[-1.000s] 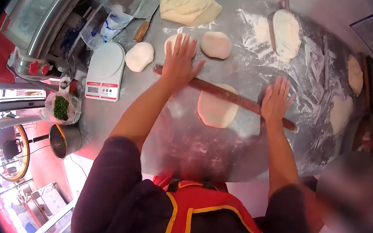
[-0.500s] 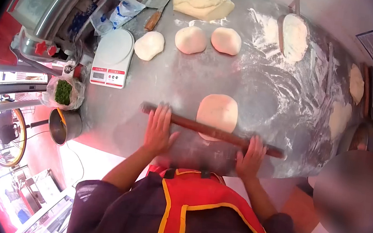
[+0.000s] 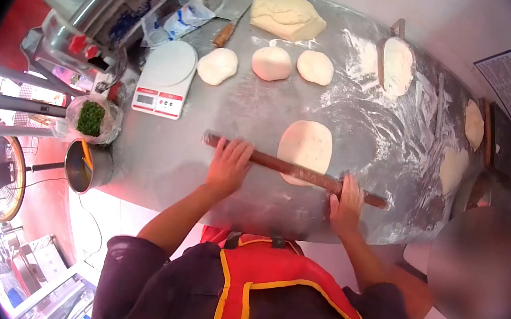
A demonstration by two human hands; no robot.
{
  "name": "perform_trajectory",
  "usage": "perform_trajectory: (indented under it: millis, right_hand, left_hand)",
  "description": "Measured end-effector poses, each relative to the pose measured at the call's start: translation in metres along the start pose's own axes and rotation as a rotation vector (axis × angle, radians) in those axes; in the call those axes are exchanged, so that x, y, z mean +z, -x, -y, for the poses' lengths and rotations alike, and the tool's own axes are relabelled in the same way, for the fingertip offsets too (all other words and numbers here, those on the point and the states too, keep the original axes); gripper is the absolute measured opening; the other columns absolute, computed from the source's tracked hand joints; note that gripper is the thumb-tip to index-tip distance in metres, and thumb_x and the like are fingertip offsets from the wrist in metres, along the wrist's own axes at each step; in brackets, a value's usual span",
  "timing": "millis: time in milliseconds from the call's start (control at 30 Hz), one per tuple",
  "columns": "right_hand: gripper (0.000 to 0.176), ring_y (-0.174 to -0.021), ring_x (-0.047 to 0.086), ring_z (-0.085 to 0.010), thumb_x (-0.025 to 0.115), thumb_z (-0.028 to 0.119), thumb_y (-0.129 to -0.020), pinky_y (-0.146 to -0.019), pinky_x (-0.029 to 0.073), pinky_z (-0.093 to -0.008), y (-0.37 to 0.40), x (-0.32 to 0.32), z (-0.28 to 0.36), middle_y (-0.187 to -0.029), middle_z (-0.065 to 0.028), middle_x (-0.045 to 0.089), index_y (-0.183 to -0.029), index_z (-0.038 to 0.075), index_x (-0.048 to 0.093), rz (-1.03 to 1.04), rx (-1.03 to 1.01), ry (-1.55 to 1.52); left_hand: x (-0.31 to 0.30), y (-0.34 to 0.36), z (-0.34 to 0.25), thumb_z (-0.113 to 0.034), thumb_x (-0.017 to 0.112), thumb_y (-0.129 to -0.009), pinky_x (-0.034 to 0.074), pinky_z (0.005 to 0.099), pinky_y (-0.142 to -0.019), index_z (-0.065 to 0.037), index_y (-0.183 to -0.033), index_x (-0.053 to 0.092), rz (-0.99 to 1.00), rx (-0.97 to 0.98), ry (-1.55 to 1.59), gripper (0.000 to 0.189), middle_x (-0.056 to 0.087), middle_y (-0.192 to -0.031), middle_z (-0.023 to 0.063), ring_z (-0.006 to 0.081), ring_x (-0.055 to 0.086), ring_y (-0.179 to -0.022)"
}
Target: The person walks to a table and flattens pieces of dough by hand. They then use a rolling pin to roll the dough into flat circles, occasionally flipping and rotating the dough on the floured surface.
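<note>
A brown rolling pin lies slantwise across a flattened oval of dough on the grey floured worktop. My left hand holds the pin near its left end, fingers over the top. Toward the other end, my right hand holds it too, its fingers close together over the wood. The pin covers a strip of the dough's lower part. Beyond it sit three round dough pieces: left, middle and right.
A white scale stands left, near a bag of chopped greens and a metal pot. A large dough lump and a wooden-handled scraper lie at the back. Flour container back right; flattened dough right.
The view has shifted slightly. The dough under the pin looks longer, and both hands are still on the pin. The left hand's fingers are more bent over it.
</note>
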State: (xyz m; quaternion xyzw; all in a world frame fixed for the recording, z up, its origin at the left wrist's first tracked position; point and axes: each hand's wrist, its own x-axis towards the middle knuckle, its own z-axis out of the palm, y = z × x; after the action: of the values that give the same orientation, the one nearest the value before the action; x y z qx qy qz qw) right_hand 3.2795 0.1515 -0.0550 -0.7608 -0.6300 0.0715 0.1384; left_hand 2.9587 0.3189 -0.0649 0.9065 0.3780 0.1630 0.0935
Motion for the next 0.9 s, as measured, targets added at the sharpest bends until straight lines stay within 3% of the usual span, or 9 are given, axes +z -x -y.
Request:
perform_trajectory:
  millis: [133, 200, 267, 333, 367, 400, 600, 767, 900]
  right_hand:
    - [0.064, -0.123, 0.052, -0.0369, 0.066, 0.033, -0.089, -0.103, 0.041, -0.0447, -0.093, 0.01, 0.014, -0.137, -0.0221, 0.052, -0.139, 0.0, 0.044, -0.109, -0.005, -0.281]
    - [0.056, -0.105, 0.061, -0.0356, 0.075, 0.033, -0.08, -0.088, 0.05, -0.0398, -0.158, 0.026, 0.027, -0.117, -0.0192, 0.063, -0.123, 0.002, 0.058, 0.134, 0.276, -0.563]
    - [0.042, -0.093, 0.065, -0.0317, 0.078, 0.032, -0.071, -0.075, 0.052, -0.0399, -0.202, 0.034, 0.041, -0.095, -0.0143, 0.069, -0.099, 0.003, 0.067, 0.523, 0.184, -0.416]
    - [0.028, -0.095, 0.063, -0.027, 0.079, 0.023, -0.07, -0.081, 0.051, -0.0369, -0.212, 0.054, 0.086, -0.089, -0.0129, 0.067, -0.089, 0.005, 0.071, 0.746, -0.058, -0.464]
    - [0.021, -0.091, 0.061, -0.0288, 0.076, 0.023, -0.069, -0.082, 0.049, -0.0403, -0.193, 0.06, 0.117, -0.078, -0.01, 0.065, -0.084, 0.009, 0.072, 0.441, -0.575, -0.264]
    - [0.014, -0.092, 0.06, -0.0316, 0.071, 0.022, -0.07, -0.087, 0.047, -0.0419, -0.189, 0.078, 0.143, -0.081, -0.0096, 0.065, -0.081, 0.012, 0.072, 0.509, -0.923, -0.235]
    - [0.022, -0.079, 0.061, -0.0372, 0.069, 0.021, -0.08, -0.07, 0.047, -0.0433, -0.162, 0.047, 0.135, -0.081, -0.02, 0.062, -0.087, 0.001, 0.062, 0.509, -0.053, -0.493]
    - [0.036, -0.112, 0.055, -0.0384, 0.06, 0.022, -0.092, -0.099, 0.038, -0.0497, -0.002, 0.009, 0.042, -0.117, -0.0199, 0.06, -0.123, 0.004, 0.058, -0.013, -0.015, -0.191]
    - [0.046, -0.13, 0.044, -0.0377, 0.051, 0.021, -0.097, -0.111, 0.026, -0.0548, 0.036, 0.011, 0.03, -0.139, -0.0183, 0.05, -0.14, 0.005, 0.047, -0.091, -0.006, 0.072]
  left_hand:
    - [-0.005, -0.002, 0.006, -0.004, 0.062, -0.07, 0.042, 0.042, -0.09, -0.008, -0.104, 0.061, 0.002, 0.053, 0.149, 0.035, 0.06, -0.098, 0.0088, 0.0305, 0.056, -0.098]
    - [-0.028, 0.007, -0.009, -0.005, 0.062, -0.072, 0.043, 0.0421, -0.089, -0.009, -0.104, 0.061, 0.044, 0.015, 0.162, 0.032, 0.06, -0.097, 0.0092, 0.0306, 0.057, -0.099]
    - [-0.04, 0.028, -0.016, -0.007, 0.061, -0.074, 0.044, 0.0416, -0.088, -0.009, -0.101, 0.061, 0.073, -0.027, 0.138, 0.027, 0.059, -0.095, 0.0095, 0.0299, 0.057, -0.097]
    - [-0.044, 0.056, -0.028, -0.011, 0.059, -0.077, 0.045, 0.0404, -0.085, -0.009, -0.097, 0.061, 0.075, -0.086, 0.094, 0.02, 0.058, -0.091, 0.0097, 0.0284, 0.058, -0.093]
    - [-0.045, 0.064, -0.031, -0.012, 0.059, -0.077, 0.045, 0.0403, -0.085, -0.009, -0.097, 0.061, 0.077, -0.087, 0.092, 0.02, 0.058, -0.091, 0.0096, 0.0282, 0.058, -0.093]
    - [-0.047, 0.072, -0.035, -0.013, 0.059, -0.077, 0.045, 0.0401, -0.085, -0.009, -0.096, 0.06, 0.078, -0.093, 0.089, 0.019, 0.058, -0.091, 0.0095, 0.0281, 0.058, -0.093]
    - [-0.054, 0.08, -0.027, -0.013, 0.063, -0.075, 0.043, 0.0438, -0.092, -0.01, -0.1, 0.06, 0.102, -0.131, 0.067, 0.025, 0.059, -0.095, 0.0088, 0.0293, 0.058, -0.097]
    - [-0.024, 0.084, -0.022, -0.019, 0.07, -0.078, 0.035, 0.0494, -0.106, -0.008, -0.122, 0.058, -0.057, -0.237, 0.124, 0.047, 0.059, -0.122, 0.0105, 0.0319, 0.052, -0.12]
    - [-0.008, 0.066, -0.024, -0.03, 0.067, -0.086, 0.021, 0.0549, -0.116, -0.005, -0.143, 0.042, 0.061, -0.318, 0.089, 0.067, 0.043, -0.148, 0.0135, 0.032, 0.034, -0.141]
